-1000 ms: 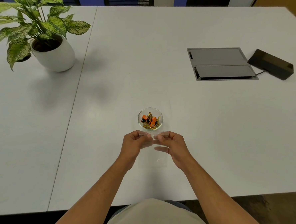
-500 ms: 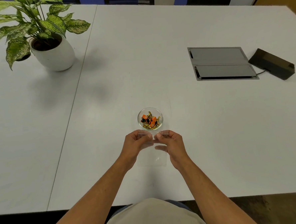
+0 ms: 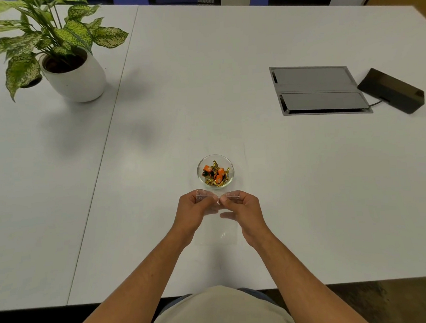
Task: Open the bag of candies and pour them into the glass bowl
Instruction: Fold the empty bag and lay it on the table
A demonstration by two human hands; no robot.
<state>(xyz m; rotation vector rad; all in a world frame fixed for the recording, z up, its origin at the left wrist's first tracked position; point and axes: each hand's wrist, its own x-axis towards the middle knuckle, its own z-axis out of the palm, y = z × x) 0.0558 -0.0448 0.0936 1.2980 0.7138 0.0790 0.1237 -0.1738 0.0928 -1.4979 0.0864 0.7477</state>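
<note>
So both hands are pinching the top edge of the clear plastic bag (image 3: 217, 226), left hand (image 3: 193, 210) and right hand (image 3: 242, 209) thumb to thumb. The bag hangs down toward the person and looks empty. The glass bowl (image 3: 215, 171) sits just past the knuckles, dead center between both hands, candies (image 3: 215, 174) already inside.
</note>
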